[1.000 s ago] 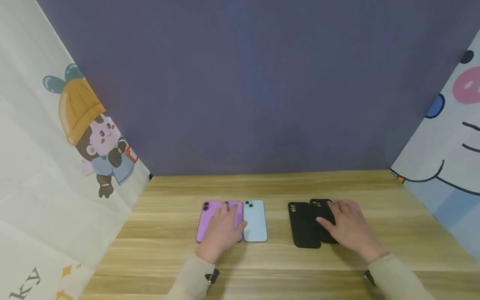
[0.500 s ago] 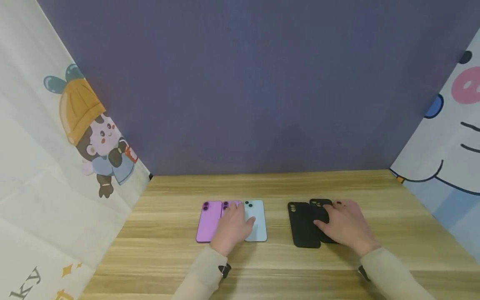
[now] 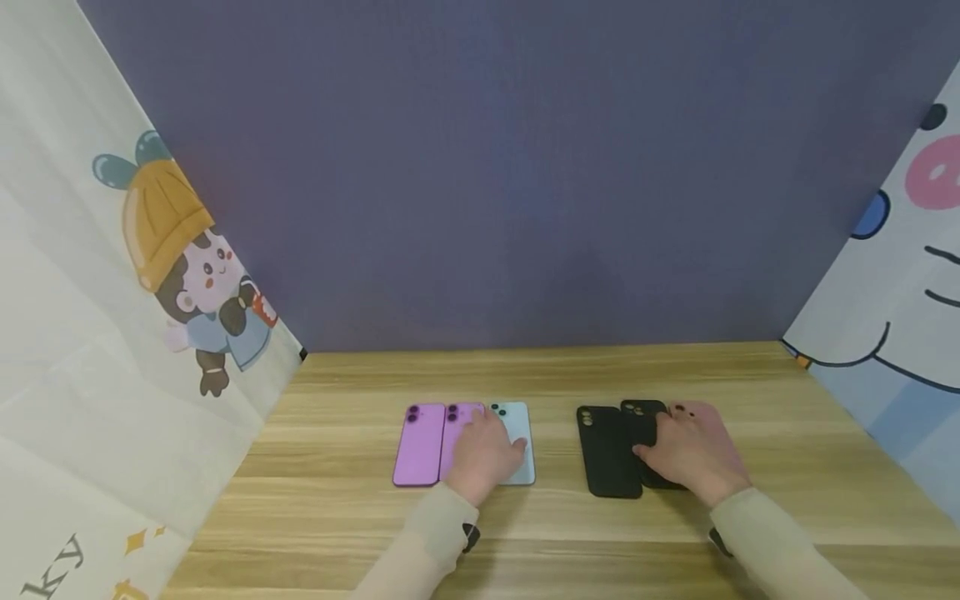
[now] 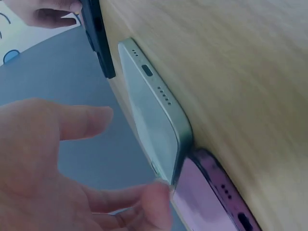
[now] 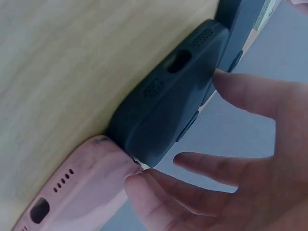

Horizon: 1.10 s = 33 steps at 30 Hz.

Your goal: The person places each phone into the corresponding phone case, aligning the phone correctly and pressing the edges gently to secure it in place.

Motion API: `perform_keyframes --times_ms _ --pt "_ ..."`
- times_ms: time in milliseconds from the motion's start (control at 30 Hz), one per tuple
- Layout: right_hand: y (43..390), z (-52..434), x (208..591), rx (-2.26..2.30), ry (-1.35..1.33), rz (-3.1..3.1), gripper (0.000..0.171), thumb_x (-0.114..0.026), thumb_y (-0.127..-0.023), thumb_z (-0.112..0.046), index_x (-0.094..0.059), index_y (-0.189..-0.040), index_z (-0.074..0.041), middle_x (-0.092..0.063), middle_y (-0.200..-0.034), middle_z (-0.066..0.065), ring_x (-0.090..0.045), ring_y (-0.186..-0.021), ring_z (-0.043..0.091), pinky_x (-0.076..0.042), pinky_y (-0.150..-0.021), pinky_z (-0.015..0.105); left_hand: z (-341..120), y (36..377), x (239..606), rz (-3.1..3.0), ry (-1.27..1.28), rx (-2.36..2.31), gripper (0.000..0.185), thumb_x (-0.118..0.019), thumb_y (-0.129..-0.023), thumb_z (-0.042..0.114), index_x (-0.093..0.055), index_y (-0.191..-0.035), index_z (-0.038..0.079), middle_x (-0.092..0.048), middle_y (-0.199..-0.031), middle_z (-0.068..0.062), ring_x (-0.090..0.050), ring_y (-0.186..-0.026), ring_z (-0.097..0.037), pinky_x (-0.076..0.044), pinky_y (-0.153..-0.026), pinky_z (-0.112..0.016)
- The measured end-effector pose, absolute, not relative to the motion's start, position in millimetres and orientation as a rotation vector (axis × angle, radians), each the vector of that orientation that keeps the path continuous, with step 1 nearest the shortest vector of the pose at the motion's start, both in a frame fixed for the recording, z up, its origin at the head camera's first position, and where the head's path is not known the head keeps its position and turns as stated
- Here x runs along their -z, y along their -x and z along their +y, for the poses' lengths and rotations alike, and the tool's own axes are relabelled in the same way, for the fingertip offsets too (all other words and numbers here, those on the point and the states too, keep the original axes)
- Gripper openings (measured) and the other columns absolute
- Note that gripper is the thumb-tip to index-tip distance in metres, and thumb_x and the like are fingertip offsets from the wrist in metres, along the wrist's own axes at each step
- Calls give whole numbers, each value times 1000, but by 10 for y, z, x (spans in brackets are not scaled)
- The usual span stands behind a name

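My left hand [image 3: 483,454] hovers over the light blue phone [image 3: 519,427], fingers relaxed. In the left wrist view the thumb stands off one side of that phone, and the fingertips are at its border with a purple phone [image 4: 204,199]. Another purple phone [image 3: 418,450] lies further left. On the right, my right hand [image 3: 688,457] spans the middle black phone case [image 3: 641,429]. The right wrist view puts its thumb tip by the seam with the other black case [image 3: 611,454], and its fingertips beside the pink case [image 5: 86,187]. The phones and cases lie flat, camera ends away from me.
All of it rests on a wood-grain table [image 3: 551,533]. A dark blue-grey panel [image 3: 487,183] rises behind the back edge. Printed white cloths with cartoon figures flank the table, left [image 3: 67,350] and right [image 3: 900,317].
My left hand has moved right, from the purple phones to the light blue phone, uncovering the purple ones. My right hand has shifted slightly left, showing more of the pink case.
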State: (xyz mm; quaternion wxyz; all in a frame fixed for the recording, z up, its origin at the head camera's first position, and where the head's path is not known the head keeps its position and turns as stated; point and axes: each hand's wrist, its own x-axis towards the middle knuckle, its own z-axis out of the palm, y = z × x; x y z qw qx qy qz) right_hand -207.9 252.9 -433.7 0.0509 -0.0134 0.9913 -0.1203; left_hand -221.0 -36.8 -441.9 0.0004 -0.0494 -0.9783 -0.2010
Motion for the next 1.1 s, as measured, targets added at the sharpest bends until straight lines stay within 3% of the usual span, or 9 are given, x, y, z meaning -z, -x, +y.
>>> perform_keyframes --times_ms 133,267,533,767,1033,1100 --pt "2111 2519 4320 369 21 3001 74 -74 -90 -41 -54 -125 21 -56 -127 40 -52 -119 56 -42 -101 63 -314 2198 4415 -3087 110 649 78 -75 -89 41 -51 -129 -21 -55 -115 -33 -62 -95 -44 -58 -77 -53" --pt "2134 2498 4308 361 13 3004 67 -74 -89 -42 -60 -118 18 -63 -118 34 -56 -113 53 -42 -101 62 -283 2191 4409 -3095 37 665 75 -78 -86 41 -53 -123 -20 -54 -105 -30 -61 -89 -40 -58 -73 -51" --pt "2121 2491 4288 314 -18 2975 54 -73 -90 -44 -69 -105 9 -59 -125 37 -50 -120 57 -39 -103 65 -176 2200 4420 -3142 12 478 76 -79 -82 51 -59 -111 -16 -56 -96 -26 -57 -87 -34 -56 -71 -45" --pt "2143 2485 4241 244 -36 2930 52 -70 -90 -54 -73 -91 -2 -72 -95 18 -67 -91 43 -47 -92 61 -100 2210 4342 -3174 92 264 60 -74 -84 58 -69 -83 -2 -62 -84 -12 -56 -79 -24 -50 -67 -34" --pt "2108 2488 4233 189 -13 2881 55 -63 -92 -61 -75 -87 -7 -71 -110 23 -67 -94 41 -50 -90 58 -107 2194 4331 -3169 98 314 61 -78 -80 58 -70 -82 -3 -64 -84 -13 -56 -80 -24 -50 -71 -36" --pt "2090 2484 4240 263 -20 2864 59 -64 -92 -58 -74 -94 0 -70 -108 25 -68 -91 40 -52 -85 56 -115 2195 4338 -3164 111 362 62 -80 -79 56 -71 -84 -4 -64 -85 -14 -56 -82 -26 -51 -73 -38"
